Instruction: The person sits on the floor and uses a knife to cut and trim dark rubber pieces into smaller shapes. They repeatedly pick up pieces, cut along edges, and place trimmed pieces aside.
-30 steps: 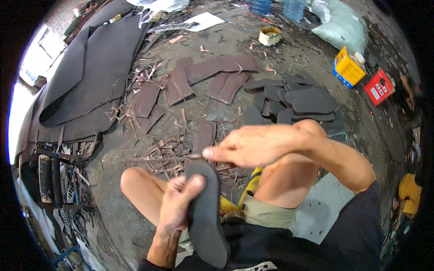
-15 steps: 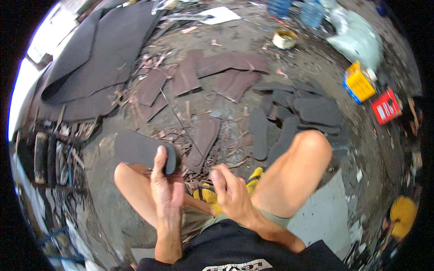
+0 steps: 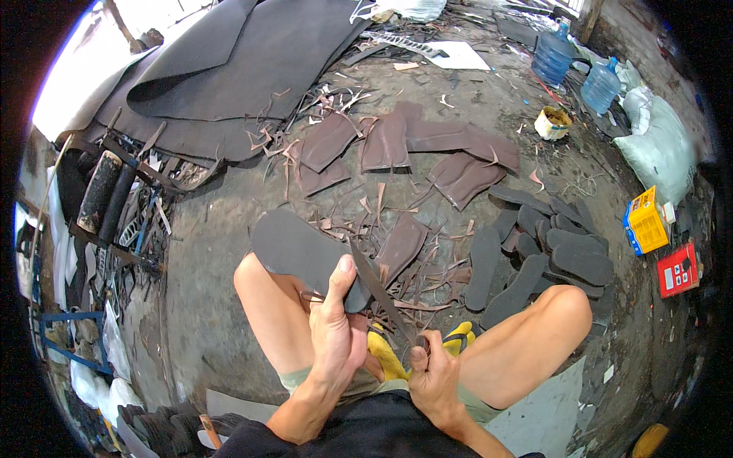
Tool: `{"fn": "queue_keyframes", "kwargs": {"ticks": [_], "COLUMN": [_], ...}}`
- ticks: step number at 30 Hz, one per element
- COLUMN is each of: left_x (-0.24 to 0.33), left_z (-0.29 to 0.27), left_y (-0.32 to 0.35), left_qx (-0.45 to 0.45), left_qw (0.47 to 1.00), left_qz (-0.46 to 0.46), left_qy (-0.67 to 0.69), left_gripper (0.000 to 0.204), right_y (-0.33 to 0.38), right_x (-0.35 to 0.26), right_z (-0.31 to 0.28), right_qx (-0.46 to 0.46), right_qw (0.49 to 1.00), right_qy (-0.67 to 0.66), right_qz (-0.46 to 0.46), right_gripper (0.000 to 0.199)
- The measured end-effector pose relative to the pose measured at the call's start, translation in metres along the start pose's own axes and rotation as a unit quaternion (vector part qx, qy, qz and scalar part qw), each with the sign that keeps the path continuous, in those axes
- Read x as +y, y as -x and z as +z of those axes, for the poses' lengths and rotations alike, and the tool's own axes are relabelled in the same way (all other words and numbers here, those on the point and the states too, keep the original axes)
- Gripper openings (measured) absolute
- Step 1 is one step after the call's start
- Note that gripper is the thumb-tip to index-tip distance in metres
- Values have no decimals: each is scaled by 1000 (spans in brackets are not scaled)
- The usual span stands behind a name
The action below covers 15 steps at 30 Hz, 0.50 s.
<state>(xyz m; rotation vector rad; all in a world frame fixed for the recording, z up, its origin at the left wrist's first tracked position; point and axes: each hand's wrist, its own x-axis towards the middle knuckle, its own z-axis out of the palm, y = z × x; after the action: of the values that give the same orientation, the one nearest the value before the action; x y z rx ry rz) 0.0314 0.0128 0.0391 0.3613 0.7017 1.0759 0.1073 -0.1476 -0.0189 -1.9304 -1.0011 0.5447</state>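
Note:
My left hand (image 3: 334, 336) is closed on the near end of a dark grey foam shoe sole (image 3: 298, 248), its thumb lying on top. The sole reaches out above my left knee. In my right hand (image 3: 437, 382), the fingers wrap round the handle of a knife, mostly hidden by them. Its long dark blade (image 3: 384, 296) slants up and left, with the tip close to my left thumb and the sole's edge; whether they touch I cannot tell. Beneath the blade, a brown sole-shaped piece (image 3: 402, 246) lies among thin brown offcuts (image 3: 416, 305) on the ground.
Several cut grey soles (image 3: 580, 256) are heaped beyond my right knee. Brown sheet pieces (image 3: 385, 141) lie ahead, and a large dark foam sheet (image 3: 198, 69) is folded at far left. Rightward are a small tub (image 3: 553, 124), blue water bottles (image 3: 553, 53), a yellow-blue container (image 3: 646, 221) and a red box (image 3: 678, 271).
The whole view has shifted, so the scene sits farther right and lower. My right hand has drawn the knife nearer my body, and the blade now shows its flat side. My left hand still holds the sole.

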Motion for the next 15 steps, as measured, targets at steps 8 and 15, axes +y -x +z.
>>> {"fn": "queue_keyframes", "kwargs": {"ticks": [8, 15], "left_x": [0, 0], "left_z": [-41, -69], "left_y": [26, 23], "left_qx": [-21, -45], "left_qw": [995, 914], "left_qz": [-40, -30], "left_qy": [-90, -401], "left_gripper": [26, 15], "right_y": [-52, -69], "right_x": [-45, -35], "right_z": [-25, -13], "right_qx": [-156, -228], "right_qw": [986, 925], "right_qy": [-38, -280], "right_qz": [37, 120], "right_gripper": [44, 37]}}
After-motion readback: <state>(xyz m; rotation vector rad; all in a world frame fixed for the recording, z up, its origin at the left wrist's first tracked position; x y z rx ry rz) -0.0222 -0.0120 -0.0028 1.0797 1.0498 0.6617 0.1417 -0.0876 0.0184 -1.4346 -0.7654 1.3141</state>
